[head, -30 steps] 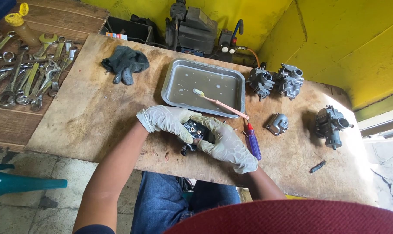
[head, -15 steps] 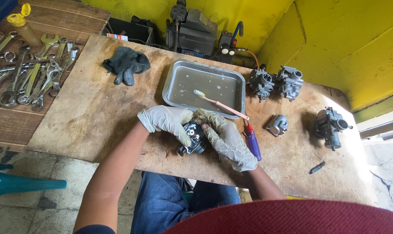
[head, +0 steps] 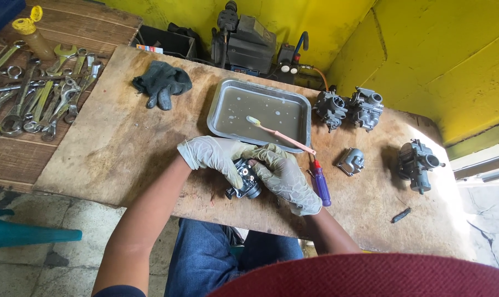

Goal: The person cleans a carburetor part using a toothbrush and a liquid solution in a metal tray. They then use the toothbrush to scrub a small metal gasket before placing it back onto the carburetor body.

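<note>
Both my hands wear pale latex gloves and meet over a small dark carburetor (head: 244,180) on the wooden board (head: 123,143). My left hand (head: 213,154) grips it from the left and top. My right hand (head: 282,176) wraps its right side, fingers curled over the top. A purple-handled screwdriver (head: 321,184) lies just right of my right hand. A pink toothbrush (head: 279,136) rests across the metal tray (head: 219,104), which holds murky liquid.
Two grey carburetors (head: 348,107) sit behind the tray, another (head: 420,162) at far right, a metal float bowl (head: 353,161) between. A dark glove (head: 162,81) lies at back left. Several wrenches (head: 34,93) cover the left bench. A small dark part (head: 401,214) lies near the front edge.
I have turned the carburetor in my hands so its round opening faces down-right, and my right fingers have shifted over its top. Other things on the board stay put.
</note>
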